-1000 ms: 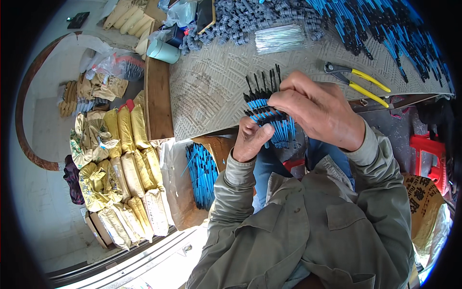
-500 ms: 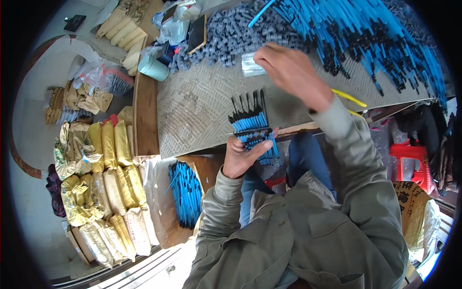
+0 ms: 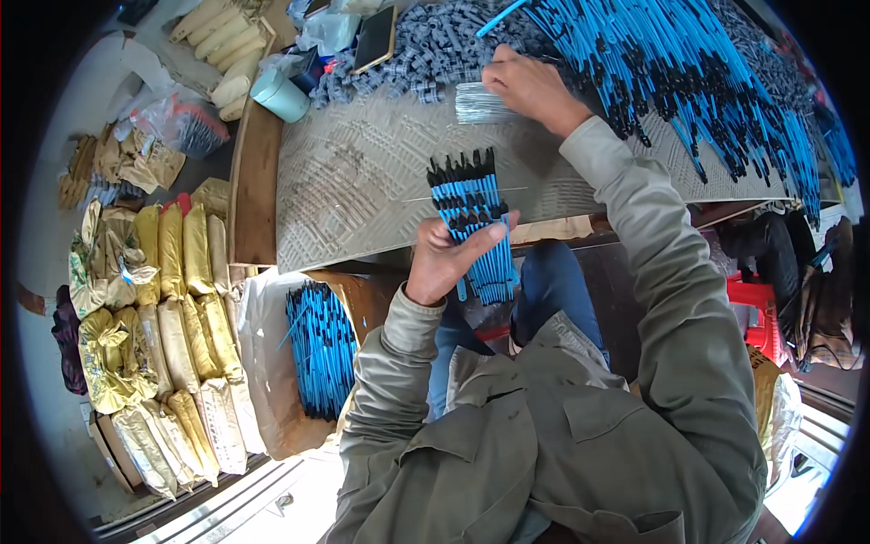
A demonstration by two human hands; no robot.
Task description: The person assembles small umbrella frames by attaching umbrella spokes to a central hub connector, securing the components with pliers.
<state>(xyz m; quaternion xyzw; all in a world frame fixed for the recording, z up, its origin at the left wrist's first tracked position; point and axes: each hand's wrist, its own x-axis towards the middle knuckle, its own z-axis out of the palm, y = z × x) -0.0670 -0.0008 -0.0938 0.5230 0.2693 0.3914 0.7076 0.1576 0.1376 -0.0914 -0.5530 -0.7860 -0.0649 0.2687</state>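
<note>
My left hand (image 3: 453, 254) is closed around a flat bundle of thin blue sticks with black tips (image 3: 469, 199), held upright at the table's front edge. A thin wire crosses the bundle below the tips and sticks out on both sides. Farther back, my right hand (image 3: 535, 89) rests at a stack of thin silvery wires (image 3: 480, 104) lying on the table. Its thumb and fingers are pinched together over the stack's upper edge; whatever they hold is too small to make out.
A large heap of blue sticks (image 3: 634, 63) covers the table's back right, beside a pile of small grey parts (image 3: 435, 45). A phone (image 3: 375, 40) and a pale green canister (image 3: 279, 96) stand at the back left. Below left, a box holds more blue sticks (image 3: 319, 354) beside stacked yellow packets (image 3: 172, 254).
My right hand has drawn slightly back and up along the wires, uncovering more of the stack. The stick bundle is tilted more upright in my left hand, and a wire now shows across it.
</note>
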